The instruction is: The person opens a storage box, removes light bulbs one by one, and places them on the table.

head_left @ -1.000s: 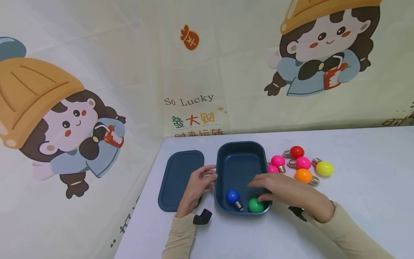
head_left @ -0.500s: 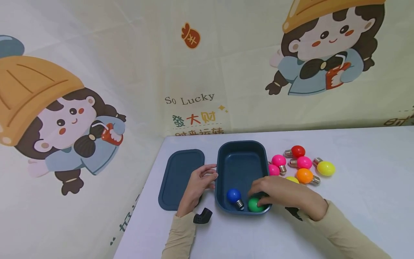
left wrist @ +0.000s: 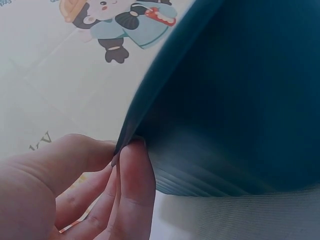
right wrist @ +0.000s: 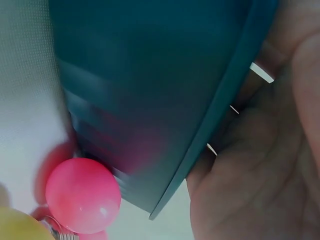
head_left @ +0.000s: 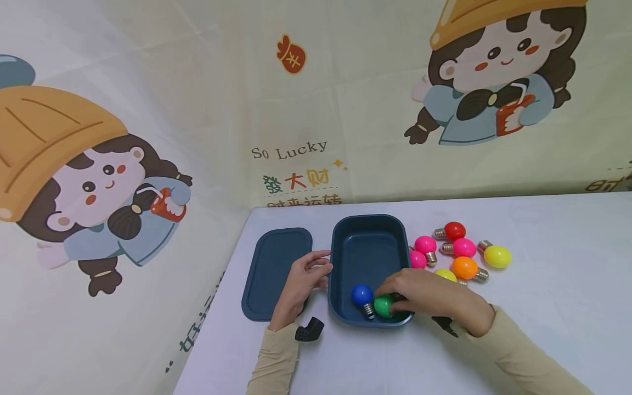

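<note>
A dark blue box [head_left: 370,258] stands on the table with two bulbs at its near end. My right hand [head_left: 427,288] reaches over its right wall and grips a green light bulb [head_left: 382,305] by thumb and fingers. Right beside that one lies a blue light bulb [head_left: 362,294], its metal base toward me. At the left wall my left hand [head_left: 307,274] holds the box's edge; in the left wrist view thumb and forefinger [left wrist: 136,180] pinch near the rim. The right wrist view shows the palm [right wrist: 255,170] over the rim, fingertips hidden inside.
Left of the box lies a flat dark blue lid [head_left: 274,269]. Several bulbs lie to the right: red [head_left: 455,230], pink [head_left: 464,248], orange [head_left: 464,267], yellow [head_left: 497,257]. One pink bulb [right wrist: 82,195] is right by the box wall. A printed cloth [head_left: 296,109] hangs behind.
My right hand has closed round the green bulb and shifted it left, up against the blue bulb, which has moved slightly right and turned. My left hand has stayed at the box.
</note>
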Action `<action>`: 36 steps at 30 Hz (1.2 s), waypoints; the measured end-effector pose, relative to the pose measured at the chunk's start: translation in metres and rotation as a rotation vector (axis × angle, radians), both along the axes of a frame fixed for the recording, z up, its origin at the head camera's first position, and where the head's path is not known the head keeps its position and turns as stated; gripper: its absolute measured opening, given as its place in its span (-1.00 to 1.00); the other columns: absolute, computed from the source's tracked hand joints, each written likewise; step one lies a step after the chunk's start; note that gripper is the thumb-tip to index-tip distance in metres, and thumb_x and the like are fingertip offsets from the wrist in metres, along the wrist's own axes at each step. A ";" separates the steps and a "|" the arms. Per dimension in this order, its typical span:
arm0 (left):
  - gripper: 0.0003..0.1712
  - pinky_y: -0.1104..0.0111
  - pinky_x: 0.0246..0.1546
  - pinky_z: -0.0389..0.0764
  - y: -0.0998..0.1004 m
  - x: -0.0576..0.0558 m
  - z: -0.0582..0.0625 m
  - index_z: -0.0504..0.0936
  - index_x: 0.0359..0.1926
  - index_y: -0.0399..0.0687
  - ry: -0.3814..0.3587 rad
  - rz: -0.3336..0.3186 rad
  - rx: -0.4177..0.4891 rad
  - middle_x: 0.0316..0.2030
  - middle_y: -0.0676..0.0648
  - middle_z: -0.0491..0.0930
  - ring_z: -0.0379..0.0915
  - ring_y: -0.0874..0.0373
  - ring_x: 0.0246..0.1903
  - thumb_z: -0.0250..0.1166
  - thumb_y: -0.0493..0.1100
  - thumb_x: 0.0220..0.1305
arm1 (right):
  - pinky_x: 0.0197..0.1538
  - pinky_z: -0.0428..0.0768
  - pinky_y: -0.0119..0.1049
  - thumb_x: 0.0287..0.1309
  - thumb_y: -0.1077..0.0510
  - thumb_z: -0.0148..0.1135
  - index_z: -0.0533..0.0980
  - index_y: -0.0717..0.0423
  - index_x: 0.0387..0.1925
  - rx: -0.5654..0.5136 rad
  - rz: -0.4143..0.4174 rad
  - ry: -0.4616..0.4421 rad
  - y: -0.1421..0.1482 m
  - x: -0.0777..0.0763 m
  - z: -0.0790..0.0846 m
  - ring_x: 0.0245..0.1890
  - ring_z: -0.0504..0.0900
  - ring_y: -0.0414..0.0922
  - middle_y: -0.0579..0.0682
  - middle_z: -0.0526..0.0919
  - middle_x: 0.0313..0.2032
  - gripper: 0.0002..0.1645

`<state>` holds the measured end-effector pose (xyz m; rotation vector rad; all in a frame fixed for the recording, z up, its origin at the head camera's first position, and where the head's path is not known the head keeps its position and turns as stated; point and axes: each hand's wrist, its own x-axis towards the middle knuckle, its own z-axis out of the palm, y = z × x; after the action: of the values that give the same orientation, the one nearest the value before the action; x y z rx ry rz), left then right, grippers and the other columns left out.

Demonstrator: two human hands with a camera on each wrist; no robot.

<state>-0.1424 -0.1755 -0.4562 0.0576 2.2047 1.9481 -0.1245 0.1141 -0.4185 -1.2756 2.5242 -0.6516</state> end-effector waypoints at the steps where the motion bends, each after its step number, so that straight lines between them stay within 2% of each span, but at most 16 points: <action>1: -0.53 0.36 -0.34 0.69 0.000 0.000 0.000 0.57 0.21 -0.07 0.000 0.000 -0.001 -0.08 -0.13 0.59 0.57 0.13 -0.23 0.36 -0.13 0.30 | -0.07 0.69 -0.29 0.11 0.05 0.44 0.68 -0.04 0.01 0.002 -0.003 0.002 0.000 0.000 0.000 -0.15 0.67 -0.24 -0.20 0.74 -0.14 -0.61; 8: -0.55 0.37 -0.35 0.69 0.002 -0.003 -0.001 0.59 0.20 -0.05 -0.006 0.000 -0.006 -0.08 -0.14 0.60 0.58 0.12 -0.24 0.36 -0.12 0.30 | -0.03 0.69 -0.20 0.13 0.04 0.43 0.66 -0.06 0.03 0.014 -0.025 0.058 0.001 0.002 0.000 -0.10 0.66 -0.19 -0.20 0.73 -0.11 -0.61; 18: -0.55 0.37 -0.33 0.69 0.002 -0.002 -0.001 0.59 0.20 -0.05 -0.009 0.009 -0.012 -0.09 -0.14 0.61 0.58 0.13 -0.24 0.35 -0.13 0.31 | -0.03 0.70 -0.23 0.18 0.03 0.39 0.60 -0.01 0.09 -0.016 -0.053 0.051 0.002 0.002 0.001 -0.06 0.64 -0.16 -0.11 0.68 -0.05 -0.57; 30: -0.54 0.38 -0.34 0.69 0.000 -0.003 -0.002 0.58 0.21 -0.03 -0.028 0.015 -0.009 -0.07 -0.14 0.61 0.58 0.13 -0.24 0.36 -0.12 0.30 | -0.03 0.69 -0.28 0.21 0.04 0.37 0.58 -0.08 0.12 -0.088 -0.076 0.050 0.003 0.003 0.003 -0.06 0.63 -0.21 -0.14 0.63 -0.01 -0.56; 36: -0.52 0.39 -0.33 0.69 0.000 -0.002 -0.001 0.56 0.22 -0.08 -0.029 0.014 -0.009 -0.09 -0.13 0.61 0.58 0.15 -0.25 0.35 -0.12 0.31 | -0.04 0.69 -0.30 0.20 0.02 0.37 0.58 -0.07 0.12 -0.123 -0.072 0.106 0.004 0.004 0.002 -0.05 0.61 -0.22 -0.15 0.62 -0.02 -0.56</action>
<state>-0.1444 -0.1752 -0.4575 0.0131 2.2015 1.9335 -0.1203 0.1184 -0.4162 -1.2965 2.6631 -0.7857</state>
